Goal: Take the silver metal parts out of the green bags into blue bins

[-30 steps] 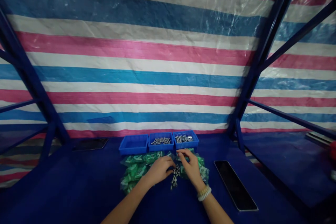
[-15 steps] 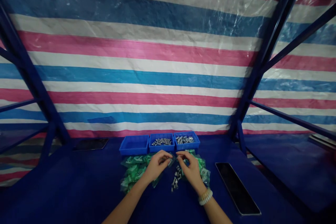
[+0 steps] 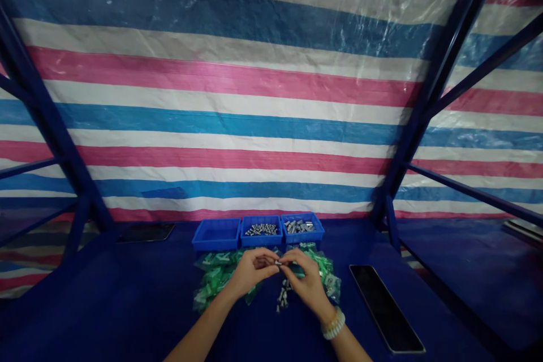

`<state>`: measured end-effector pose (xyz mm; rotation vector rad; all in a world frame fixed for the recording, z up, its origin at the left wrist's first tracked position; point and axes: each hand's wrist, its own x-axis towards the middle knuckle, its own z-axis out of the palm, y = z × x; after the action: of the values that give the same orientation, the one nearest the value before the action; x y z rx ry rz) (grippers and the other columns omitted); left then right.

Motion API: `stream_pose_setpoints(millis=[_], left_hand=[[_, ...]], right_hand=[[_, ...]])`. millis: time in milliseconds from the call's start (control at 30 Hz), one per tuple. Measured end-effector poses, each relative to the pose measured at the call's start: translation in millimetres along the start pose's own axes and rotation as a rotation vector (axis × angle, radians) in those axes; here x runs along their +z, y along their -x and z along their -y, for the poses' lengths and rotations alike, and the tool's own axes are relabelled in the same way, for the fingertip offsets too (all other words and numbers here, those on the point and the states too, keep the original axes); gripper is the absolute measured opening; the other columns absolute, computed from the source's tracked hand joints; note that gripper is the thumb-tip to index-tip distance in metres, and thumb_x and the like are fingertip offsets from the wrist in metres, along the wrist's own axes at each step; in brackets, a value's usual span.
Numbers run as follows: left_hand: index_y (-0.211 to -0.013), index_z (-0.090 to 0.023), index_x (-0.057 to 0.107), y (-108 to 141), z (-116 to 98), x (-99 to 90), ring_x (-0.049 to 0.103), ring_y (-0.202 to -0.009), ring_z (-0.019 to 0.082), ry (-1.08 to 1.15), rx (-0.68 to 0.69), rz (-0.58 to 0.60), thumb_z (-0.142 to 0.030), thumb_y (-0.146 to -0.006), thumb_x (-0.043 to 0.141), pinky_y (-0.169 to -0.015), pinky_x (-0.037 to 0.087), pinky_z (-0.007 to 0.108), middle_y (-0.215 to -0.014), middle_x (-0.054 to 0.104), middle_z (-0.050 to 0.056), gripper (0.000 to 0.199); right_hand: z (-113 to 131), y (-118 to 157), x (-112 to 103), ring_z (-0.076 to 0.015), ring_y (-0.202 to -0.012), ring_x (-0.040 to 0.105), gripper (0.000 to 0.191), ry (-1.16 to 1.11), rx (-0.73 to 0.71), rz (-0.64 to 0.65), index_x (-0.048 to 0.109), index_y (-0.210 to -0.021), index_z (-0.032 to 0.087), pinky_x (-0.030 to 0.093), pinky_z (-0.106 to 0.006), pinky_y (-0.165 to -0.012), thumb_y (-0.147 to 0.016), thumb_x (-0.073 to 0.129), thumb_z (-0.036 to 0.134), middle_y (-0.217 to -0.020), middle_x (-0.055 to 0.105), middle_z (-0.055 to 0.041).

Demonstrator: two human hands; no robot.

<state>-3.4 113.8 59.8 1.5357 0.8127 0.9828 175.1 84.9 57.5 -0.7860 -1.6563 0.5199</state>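
Fingertips (image 3: 271, 259) meet now: my left hand (image 3: 253, 271) and my right hand (image 3: 306, 283) have moved in from a small gap, and both are closed, pinching one small silver metal piece (image 3: 278, 263) between them. It is held up over the blue table (image 3: 127, 300), above a little pile of silver pieces (image 3: 283, 294) and between green plastic bags (image 3: 216, 283). Three blue trays (image 3: 216, 236) stand just past my hands.

Matt blue plastic trays (image 3: 216, 236), bright metal cylinders (image 3: 261, 229), glossy green plastic packets (image 3: 213, 280) and a sheened woven plastic tarpaulin (image 3: 212, 124)
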Motion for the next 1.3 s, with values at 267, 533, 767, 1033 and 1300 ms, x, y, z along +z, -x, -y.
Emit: stream_pose_setpoints(millis=[267, 533, 767, 1033, 1300], left_hand=[[-0.079, -0.015, 0.062, 2.7, -3.2, 12.8, 0.062, -0.069, 0.015, -0.053, 0.062, -0.095, -0.031, -0.069, 0.077, -0.071, 0.051, 0.028, -0.074, 0.065, 0.001, 0.024], [-0.083, -0.017, 0.069, 4.2, 0.2, 18.7, 0.060, -0.072, 0.016, -0.365, 0.351, -0.249, -0.026, -0.080, 0.064, -0.067, 0.051, 0.027, -0.077, 0.063, 0.004, 0.011], [-0.088, -0.020, 0.072, -11.1, -9.8, 1.7, 0.061, -0.074, 0.017, -0.532, 0.452, -0.343, -0.027, -0.084, 0.061, -0.069, 0.051, 0.028, -0.081, 0.065, 0.005, 0.014], [-0.108, -0.020, 0.068, -49.8, -1.1, -45.0, 0.064, -0.079, 0.020, -0.699, 0.358, -0.504, -0.032, -0.083, 0.060, -0.078, 0.051, 0.036, -0.095, 0.069, 0.005, 0.029], [-0.096, -0.023, 0.070, -4.7, 15.6, 8.3, 0.060, -0.094, 0.023, -1.011, 0.250, 0.080, -0.013, -0.083, 0.059, -0.084, 0.042, 0.035, -0.097, 0.070, 0.004, 0.019]], right_hand=[[0.0, 0.7, -0.3, -0.0185, -0.071, 0.060, 0.012, 0.044, 0.077, -0.037, 0.066, -0.079, 0.020, 0.046, -0.028, -0.065, -0.087, 0.059, 0.026, -0.075, 0.065, -0.0038], [-11.0, 5.2, 6.5, -0.0171, -0.068, 0.059, 0.023, -0.092, 0.217, 0.113, 0.069, -0.080, 0.019, 0.047, -0.026, -0.065, -0.089, 0.054, 0.035, -0.075, 0.066, -0.0025], [-15.0, 4.9, 8.1, -0.0183, -0.072, 0.063, 0.022, -0.280, 0.286, 0.173, 0.071, -0.099, 0.022, 0.050, -0.027, -0.063, -0.083, 0.059, 0.029, -0.084, 0.070, -0.0038], [-23.0, 1.8, 2.3, -0.0214, -0.075, 0.066, 0.023, -0.139, 0.297, -0.024, 0.072, -0.094, 0.019, 0.053, -0.029, -0.067, -0.087, 0.057, 0.035, -0.083, 0.072, -0.0065], [-26.9, 1.2, -3.2, -0.0226, -0.075, 0.067, 0.023, -0.064, 0.301, -0.194, 0.070, -0.090, 0.018, 0.054, -0.031, -0.069, -0.086, 0.056, 0.036, -0.080, 0.071, -0.0071]])
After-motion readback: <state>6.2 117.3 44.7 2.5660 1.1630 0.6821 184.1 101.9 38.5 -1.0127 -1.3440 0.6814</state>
